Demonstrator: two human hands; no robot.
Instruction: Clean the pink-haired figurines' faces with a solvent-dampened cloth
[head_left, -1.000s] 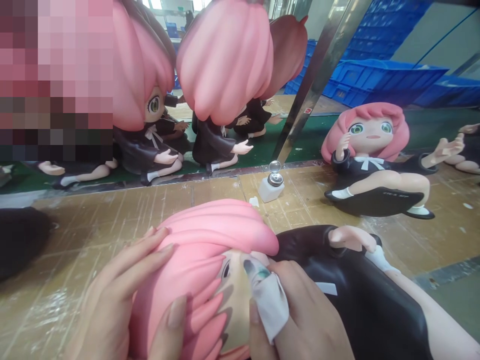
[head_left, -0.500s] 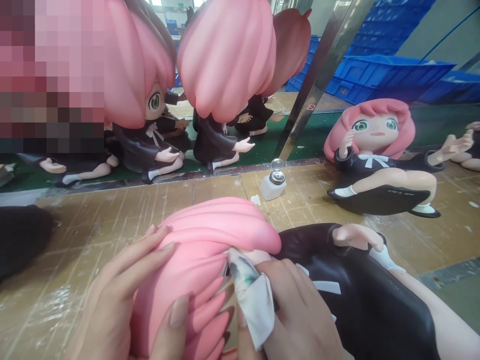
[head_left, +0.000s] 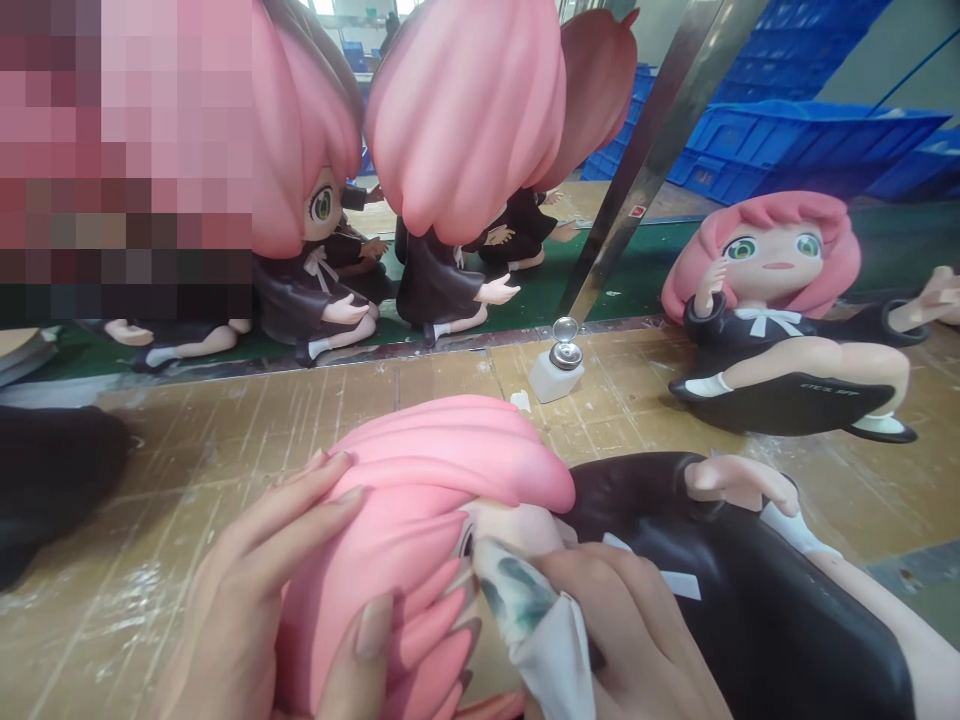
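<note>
A large pink-haired figurine (head_left: 442,460) in a black dress lies on its back on the table before me, its head towards my left. My left hand (head_left: 270,590) is wrapped round the pink hair, thumb on the near side and fingers over the far side. Between the fingers of my right hand (head_left: 622,620) is a white cloth (head_left: 551,650) with dark green stains. The cloth's tip touches the face beside one eye, which is partly covered. The rest of the face is hidden behind my hand and the cloth.
Past the figurine stands a small white pump bottle (head_left: 556,372) with its metal lid up. Another pink-haired figurine (head_left: 787,300) leans back at the right. Several more kneel on the green strip (head_left: 577,262) behind. A metal post (head_left: 637,150) rises there, with blue crates (head_left: 795,140) beyond.
My right hand has drawn the cloth away from the hair's edge, down and right across the face, uncovering more of the forehead. My left hand keeps its hold. The view has shifted slightly left.
</note>
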